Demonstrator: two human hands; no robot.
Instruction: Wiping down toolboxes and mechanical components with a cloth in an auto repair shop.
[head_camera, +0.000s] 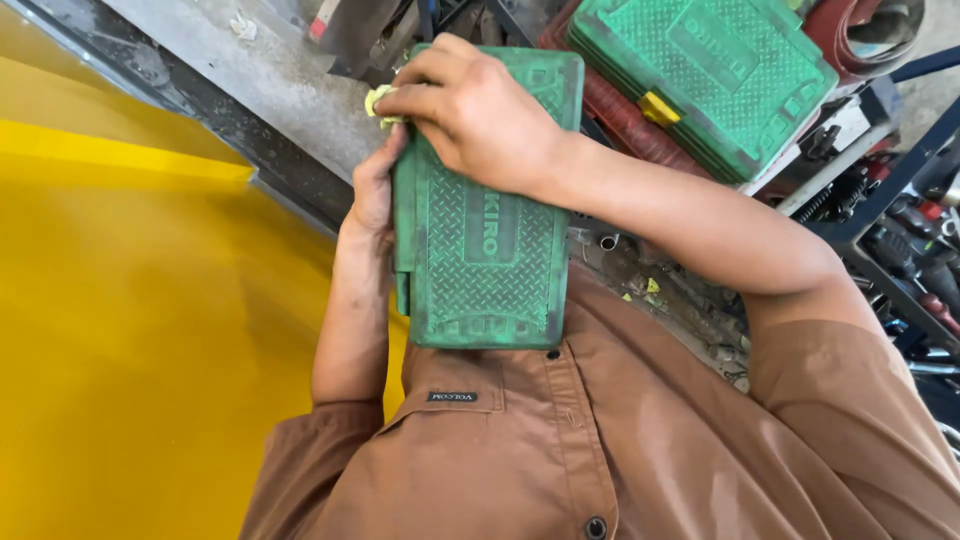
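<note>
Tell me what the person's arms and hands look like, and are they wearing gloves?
No gloves: both the left hand and right hand are bare. The forearms are bare too. Short brown sleeves cover the upper arms, part of a brown button-up shirt with a small dark label on the chest pocket.

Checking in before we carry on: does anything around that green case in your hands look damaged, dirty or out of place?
The green case, held by the left hand and right hand, is grimy, with dark smudges along its edges. A second green case lies tilted on a cluttered pile. Nothing looks broken or spilled.
</note>
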